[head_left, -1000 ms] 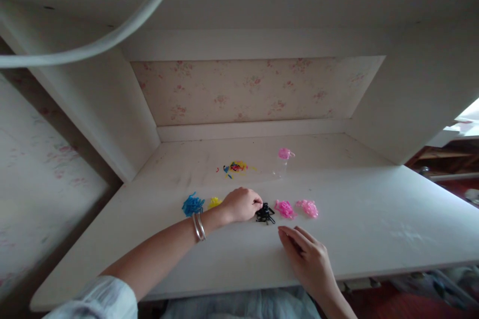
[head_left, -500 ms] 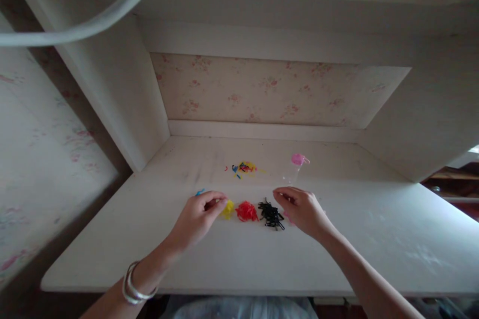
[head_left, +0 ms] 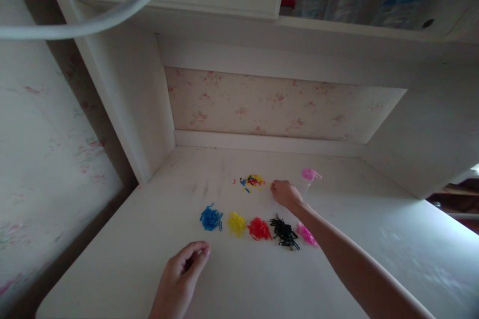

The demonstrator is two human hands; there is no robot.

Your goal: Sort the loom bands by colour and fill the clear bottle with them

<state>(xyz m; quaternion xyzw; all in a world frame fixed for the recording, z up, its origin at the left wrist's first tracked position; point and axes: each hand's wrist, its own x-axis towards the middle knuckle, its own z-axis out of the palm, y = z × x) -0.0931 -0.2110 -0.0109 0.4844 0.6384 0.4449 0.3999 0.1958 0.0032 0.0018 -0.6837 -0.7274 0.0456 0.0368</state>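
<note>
- pile of mixed colours, that's the spot to watch: the mixed pile (head_left: 254, 180) sits far on the white desk (head_left: 123, 254), just left of the right hand (head_left: 285, 193), with a small gap between fingertips and scatter from where i'm standing
- right hand's clearly the nearer one, its arm reaching in from the near right; left hand (head_left: 179, 274) hangs back at the near side, well apart from it
- pile runs a bit longer left to right than near to far, with a red bit off on the left and a blue bit on the near side
- looks like tiny stretchy bands imo: yellow, red, blue, black, all jumbled
- right fingers are curled in with the tips bunched; can't tell if anything's pinched there. left thumb and index curl toward each other, nothing visible in them, can't swear to it
- near row, left to right: blue pile (head_left: 211, 218) (closest to the left hand), yellow pile (head_left: 237, 224), red pile (head_left: 259, 229), black pile (head_left: 285, 233), pink pile (head_left: 307, 235) partly behind the forearm
</note>
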